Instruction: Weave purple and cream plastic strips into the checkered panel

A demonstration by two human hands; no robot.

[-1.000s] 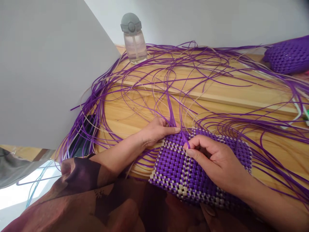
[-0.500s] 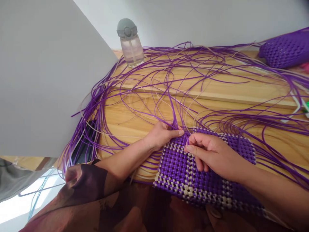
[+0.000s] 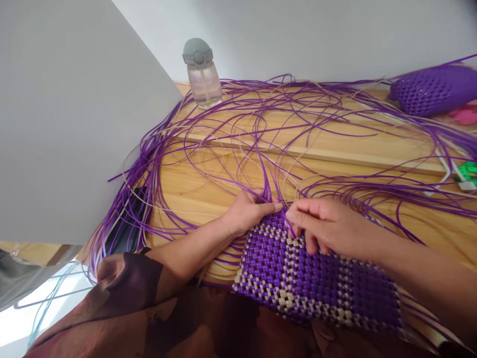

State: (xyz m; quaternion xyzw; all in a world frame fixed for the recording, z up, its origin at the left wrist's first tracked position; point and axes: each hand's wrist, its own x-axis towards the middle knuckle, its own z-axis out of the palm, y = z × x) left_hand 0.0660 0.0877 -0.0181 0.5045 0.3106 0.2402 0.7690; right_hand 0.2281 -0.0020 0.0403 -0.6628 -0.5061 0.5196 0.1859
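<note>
A woven panel of purple and cream strands (image 3: 268, 258) lies at the table's front edge, partly against the dark patterned clothing. At its upper left edge, my left hand (image 3: 253, 211) pinches the weave, thumb on top, with loose purple strands rising beside the fingers. Just to the right, my right hand (image 3: 316, 223) is closed on a purple strand (image 3: 289, 224), its fingertips over the panel's top edge. The right hand and forearm hide part of the panel's upper right side.
Long loose strands (image 3: 261, 132) spread over the wooden table (image 3: 194, 199). A bottle (image 3: 203, 82) stands at the back. A purple woven piece (image 3: 428, 92) and a green item (image 3: 467, 171) lie at right, a dark flat object (image 3: 124, 228) at left.
The view has shifted slightly. My right hand has turned a little and sits higher against the panel, and more of the panel's lower right shows. My left hand keeps its hold.
</note>
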